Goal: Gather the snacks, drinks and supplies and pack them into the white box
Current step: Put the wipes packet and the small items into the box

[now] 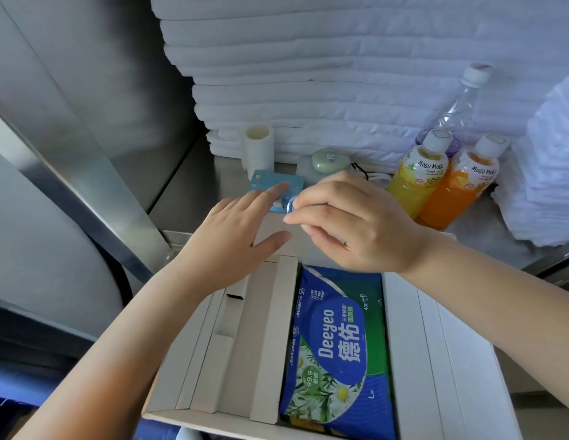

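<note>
The white box (451,360) lies open at the bottom of the view, with a blue Deeyeo wipes pack (337,347) inside on the right and folded cardboard inserts on the left. My right hand (356,223) hovers over the box's far edge, its fingers closed on a small clear bottle (290,202) that is mostly hidden by the hand. My left hand (242,230) is spread flat beside it, with its index fingertip on a flat blue packet (270,182) on the steel shelf. A yellow Mogu Mogu bottle (416,179) and an orange one (458,188) stand to the right.
A clear bottle with a white cap (461,103) stands behind the juices. A white roll (259,144), a pale green wrapped item (327,160) and glasses (367,176) sit on the steel shelf (194,185). Stacked white towels (324,68) fill the back. Crumpled white cloth (550,173) lies at right.
</note>
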### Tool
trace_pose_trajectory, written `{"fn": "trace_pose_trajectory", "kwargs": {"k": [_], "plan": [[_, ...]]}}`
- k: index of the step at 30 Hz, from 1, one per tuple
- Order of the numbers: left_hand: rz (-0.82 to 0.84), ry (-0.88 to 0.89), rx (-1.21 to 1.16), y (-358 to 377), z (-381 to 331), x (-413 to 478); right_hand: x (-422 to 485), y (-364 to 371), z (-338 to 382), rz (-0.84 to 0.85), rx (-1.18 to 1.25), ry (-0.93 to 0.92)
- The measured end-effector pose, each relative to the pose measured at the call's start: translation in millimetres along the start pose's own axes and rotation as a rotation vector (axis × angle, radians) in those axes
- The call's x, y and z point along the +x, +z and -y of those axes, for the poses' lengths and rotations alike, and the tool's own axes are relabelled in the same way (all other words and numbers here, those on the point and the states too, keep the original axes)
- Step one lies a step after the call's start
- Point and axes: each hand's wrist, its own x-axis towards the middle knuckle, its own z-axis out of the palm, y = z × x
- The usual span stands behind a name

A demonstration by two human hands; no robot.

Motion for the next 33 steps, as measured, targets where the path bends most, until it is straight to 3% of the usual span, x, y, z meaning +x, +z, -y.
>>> {"fn": "trace_pose_trajectory", "kwargs": {"k": [5,9,15,23,33], "plan": [[-0.026,0.03,-0.083,-3.3,-1.3,-2.0,-1.8,2.7,0.6,-0.007,-0.007,-0.12],[-0.007,0.118,-0.063,-4.3,-3.4,-2.0,-2.1,-1.9,-1.3,-0.134,0.098,-0.032],[0.011,0.187,0.024,-6.2,-6.4,-6.6,1.5,2.2,1.2,0.02,0.288,0.114],[-0.061,0.068,0.062,-6.0,-18.8,-15.7,0.2,2.8,-9.7,0.082,0.709,0.547],[-0.021,-0.138,0.029,-14.9,-29.7,-32.9,1.2,4.4,-12.0,0.162,0.904,0.68]]}}
